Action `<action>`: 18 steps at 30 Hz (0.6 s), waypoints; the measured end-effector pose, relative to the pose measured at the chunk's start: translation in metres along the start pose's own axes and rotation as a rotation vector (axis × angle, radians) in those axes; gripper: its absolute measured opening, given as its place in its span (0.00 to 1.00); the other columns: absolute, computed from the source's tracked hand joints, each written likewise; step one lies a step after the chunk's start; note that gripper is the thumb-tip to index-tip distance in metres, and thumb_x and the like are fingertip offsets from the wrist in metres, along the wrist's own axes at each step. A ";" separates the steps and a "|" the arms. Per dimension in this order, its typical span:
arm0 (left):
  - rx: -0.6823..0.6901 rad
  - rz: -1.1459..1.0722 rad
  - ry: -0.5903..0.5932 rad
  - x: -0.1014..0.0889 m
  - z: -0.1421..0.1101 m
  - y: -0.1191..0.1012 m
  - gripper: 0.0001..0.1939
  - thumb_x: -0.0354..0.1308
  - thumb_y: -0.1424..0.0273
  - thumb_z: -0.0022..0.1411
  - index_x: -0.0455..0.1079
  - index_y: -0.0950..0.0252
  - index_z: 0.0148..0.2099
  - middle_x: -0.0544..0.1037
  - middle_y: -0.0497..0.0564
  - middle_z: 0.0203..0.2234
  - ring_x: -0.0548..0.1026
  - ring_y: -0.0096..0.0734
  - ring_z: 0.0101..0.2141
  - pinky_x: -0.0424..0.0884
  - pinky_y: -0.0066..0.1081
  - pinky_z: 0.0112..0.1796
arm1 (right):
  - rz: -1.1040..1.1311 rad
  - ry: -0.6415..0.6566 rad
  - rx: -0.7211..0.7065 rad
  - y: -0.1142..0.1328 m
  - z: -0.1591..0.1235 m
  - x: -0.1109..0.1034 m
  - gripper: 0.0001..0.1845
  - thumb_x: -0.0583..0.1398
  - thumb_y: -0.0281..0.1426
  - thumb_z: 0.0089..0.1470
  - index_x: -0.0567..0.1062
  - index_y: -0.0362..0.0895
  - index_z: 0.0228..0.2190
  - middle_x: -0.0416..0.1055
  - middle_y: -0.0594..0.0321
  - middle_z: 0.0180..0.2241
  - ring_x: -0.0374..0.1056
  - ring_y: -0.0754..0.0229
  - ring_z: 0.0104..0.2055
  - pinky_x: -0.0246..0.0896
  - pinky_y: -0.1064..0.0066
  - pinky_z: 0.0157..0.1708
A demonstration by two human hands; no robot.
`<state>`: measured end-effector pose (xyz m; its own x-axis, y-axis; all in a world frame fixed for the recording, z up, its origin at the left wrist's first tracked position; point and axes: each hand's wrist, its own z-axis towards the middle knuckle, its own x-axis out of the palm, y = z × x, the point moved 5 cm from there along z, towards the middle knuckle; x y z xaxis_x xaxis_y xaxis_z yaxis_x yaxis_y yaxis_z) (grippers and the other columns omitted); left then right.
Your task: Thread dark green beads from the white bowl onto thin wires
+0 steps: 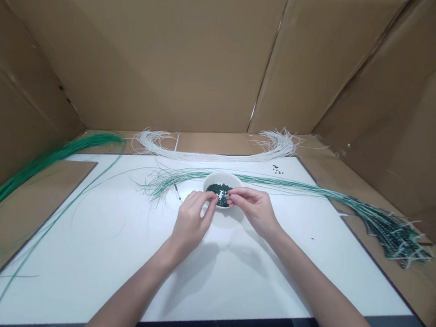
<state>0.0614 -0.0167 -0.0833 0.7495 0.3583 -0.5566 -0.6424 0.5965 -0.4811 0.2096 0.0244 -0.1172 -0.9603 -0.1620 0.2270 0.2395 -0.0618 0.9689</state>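
A small white bowl (238, 182) of dark green beads (219, 189) stands in the middle of the white board. At its near left rim, my left hand (194, 217) is closed in a pinch of thumb and forefinger. From the right, my right hand (256, 209) reaches over the rim, its fingertips pinched close above the beads. The fingertips of both hands nearly meet over the bowl; whatever they hold is too small to make out. Behind the bowl runs a bundle of thin green strands (289, 185). A short dark beaded piece (177, 191) lies left of the bowl.
White strands (211, 157) lie curved along the back edge. A thick green bundle (28, 168) lies at the left, with loose strands trailing forward. Beaded strand ends (396, 234) spread at the right. Several loose beads (277, 170) dot the white board (116, 256). Cardboard walls (155, 54) enclose the space.
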 end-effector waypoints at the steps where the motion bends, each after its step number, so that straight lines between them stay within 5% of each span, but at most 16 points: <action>1: 0.001 0.002 -0.003 0.000 0.000 0.000 0.03 0.51 0.75 0.59 0.65 0.65 0.36 0.74 0.48 0.28 0.69 0.27 0.30 0.64 0.26 0.32 | 0.001 0.002 -0.003 0.000 0.000 0.000 0.07 0.66 0.31 0.39 0.78 0.44 0.26 0.75 0.63 0.24 0.69 0.65 0.25 0.66 0.71 0.32; 18: 0.056 0.071 0.032 0.002 -0.001 0.000 0.03 0.49 0.75 0.60 0.64 0.66 0.36 0.73 0.50 0.27 0.66 0.27 0.28 0.64 0.28 0.32 | -0.241 0.050 -0.166 0.014 -0.004 0.004 0.06 0.63 0.31 0.43 0.77 0.43 0.26 0.73 0.60 0.28 0.69 0.62 0.30 0.67 0.71 0.32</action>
<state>0.0625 -0.0163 -0.0847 0.6964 0.3789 -0.6095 -0.6833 0.6096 -0.4018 0.2101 0.0195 -0.1035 -0.9851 -0.1713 -0.0165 0.0297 -0.2637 0.9641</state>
